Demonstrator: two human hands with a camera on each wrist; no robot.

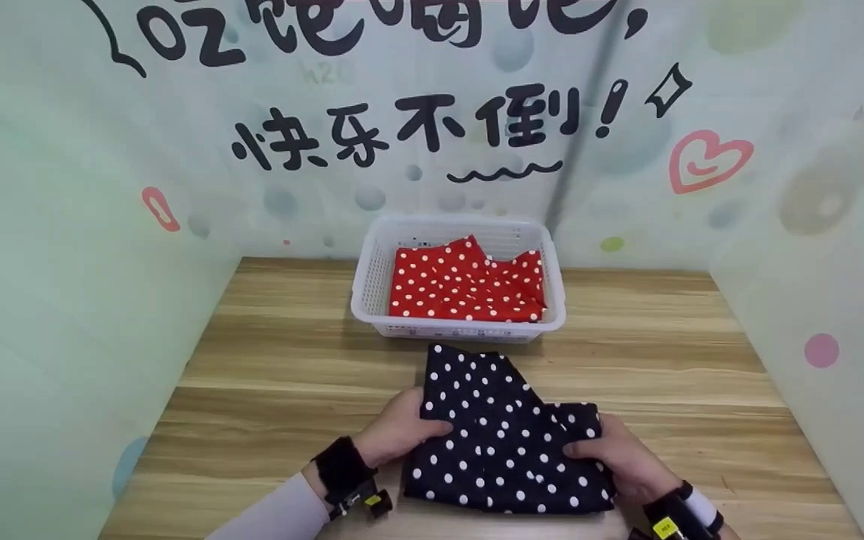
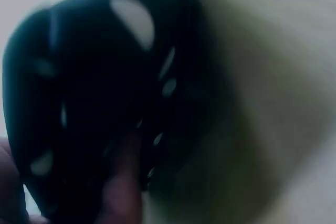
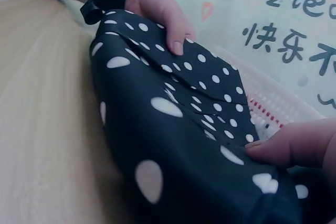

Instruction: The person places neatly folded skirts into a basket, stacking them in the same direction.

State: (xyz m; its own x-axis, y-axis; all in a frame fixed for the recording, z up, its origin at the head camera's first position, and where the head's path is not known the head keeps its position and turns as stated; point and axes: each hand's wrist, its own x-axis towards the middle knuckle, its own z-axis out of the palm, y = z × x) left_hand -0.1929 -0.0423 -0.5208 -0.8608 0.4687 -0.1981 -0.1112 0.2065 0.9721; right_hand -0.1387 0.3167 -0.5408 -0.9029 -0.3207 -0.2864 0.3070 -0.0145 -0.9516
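A folded dark navy cloth with white polka dots [image 1: 503,461] is held between both hands above the near part of the table. My left hand [image 1: 400,429] grips its left edge, thumb on top and the other fingers underneath. On the opposite edge my right hand [image 1: 627,459] holds it the same way, its thumb [image 3: 294,145] pressing the upper face in the right wrist view. The left wrist view is dark and blurred, showing the cloth's underside [image 2: 94,66] and part of a finger [image 2: 123,187]. Most fingers are hidden by the cloth.
Just beyond the cloth stands a white plastic basket [image 1: 462,332] holding a folded red polka-dot cloth [image 1: 439,289]. The wood-grain table [image 1: 274,352] is bounded by a printed back wall [image 1: 402,202] and side walls. Each wrist wears a black strap with a small camera.
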